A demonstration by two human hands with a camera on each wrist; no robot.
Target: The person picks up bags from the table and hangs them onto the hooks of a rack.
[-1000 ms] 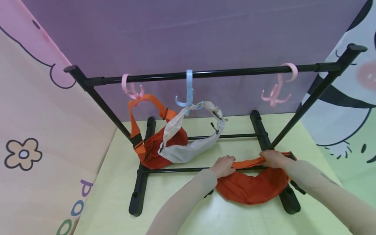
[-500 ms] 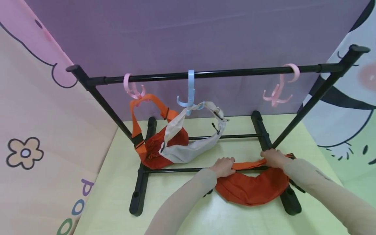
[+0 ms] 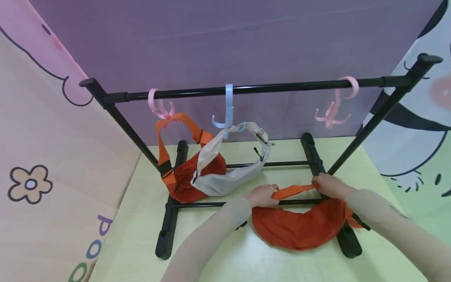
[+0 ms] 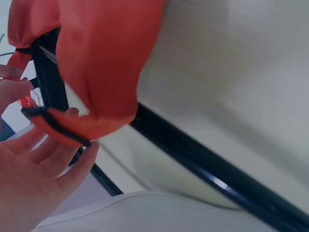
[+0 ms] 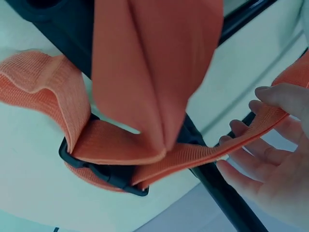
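Observation:
An orange-red waist bag (image 3: 299, 231) lies at the front right of the table, over the right foot of a black rack. Its orange strap (image 3: 294, 191) stretches between both hands, above the rack's front lower bar. My left hand (image 3: 263, 196) grips the strap's left part; the left wrist view shows fingers curled under it beside a black strip (image 4: 60, 128). Farther right, my right hand (image 3: 329, 186) holds the strap between thumb and fingers. A black buckle (image 5: 104, 171) sits on the strap near the bag's end in the right wrist view.
From the rack's top bar (image 3: 282, 87) hang a pink hook (image 3: 161, 107), a blue hook (image 3: 228, 109) and another pink hook (image 3: 332, 109). A second orange-red waist bag (image 3: 183, 178) hangs at the left, a white bag (image 3: 225, 184) in the middle.
Both hands have raised the strap off the bag, the left shifting slightly left and the right slightly up. The bag has slid a little toward the front left.

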